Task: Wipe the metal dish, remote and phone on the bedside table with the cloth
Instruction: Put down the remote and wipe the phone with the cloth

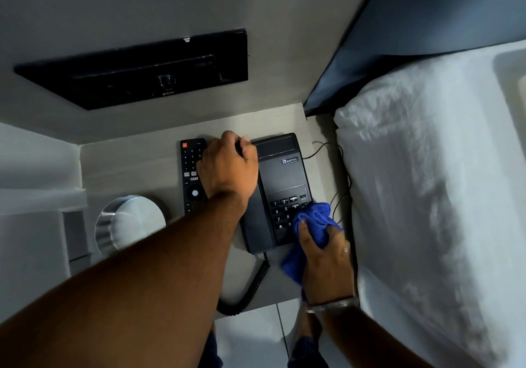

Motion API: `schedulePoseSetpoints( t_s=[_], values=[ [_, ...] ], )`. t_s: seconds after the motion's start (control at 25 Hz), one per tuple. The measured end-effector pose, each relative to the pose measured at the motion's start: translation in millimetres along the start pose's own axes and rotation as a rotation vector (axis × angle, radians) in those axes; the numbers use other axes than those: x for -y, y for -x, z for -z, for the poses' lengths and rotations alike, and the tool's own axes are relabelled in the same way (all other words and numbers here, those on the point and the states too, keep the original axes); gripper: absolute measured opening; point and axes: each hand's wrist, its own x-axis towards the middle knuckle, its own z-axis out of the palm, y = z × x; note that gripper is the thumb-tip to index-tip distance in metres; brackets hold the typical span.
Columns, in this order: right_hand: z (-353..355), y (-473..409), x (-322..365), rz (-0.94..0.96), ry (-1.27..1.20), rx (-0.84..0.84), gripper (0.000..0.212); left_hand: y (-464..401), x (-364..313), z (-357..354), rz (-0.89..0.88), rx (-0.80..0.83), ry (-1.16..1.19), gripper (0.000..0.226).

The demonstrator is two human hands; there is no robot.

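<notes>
Right hand (324, 256) presses cloth (313, 219) on phone (281, 179) (lengthwise front-to-back).

Single head-worn wide-angle view, looking steeply down.
Close above the worktop (119, 165); bed (427, 196) along the frame's right edge, wall at top, floor at bottom.

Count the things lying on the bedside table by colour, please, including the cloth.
Black: 2, the phone and the remote
Silver: 1, the metal dish
Blue: 1, the cloth held in the right hand
Total: 4
</notes>
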Motion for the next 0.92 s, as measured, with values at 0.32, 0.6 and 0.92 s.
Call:
schedulePoseSetpoints(
  t_s=[0.32, 0.6, 0.92],
  values=[
    [12, -1, -21, 0.094, 0.045, 0.034, 0.102, 2, 2, -1, -0.029, -0.011, 0.021, 0.034],
    [59, -113, 11, 0.313, 0.045, -0.005, 0.069, 1, 3, -3, -0.041, -0.023, -0.042, 0.035],
    [39, -9, -19, 0.133, 0.012, 0.305, 0.080, -1, -3, -2, 0.048, -0.034, -0.004, 0.039]
  ],
)
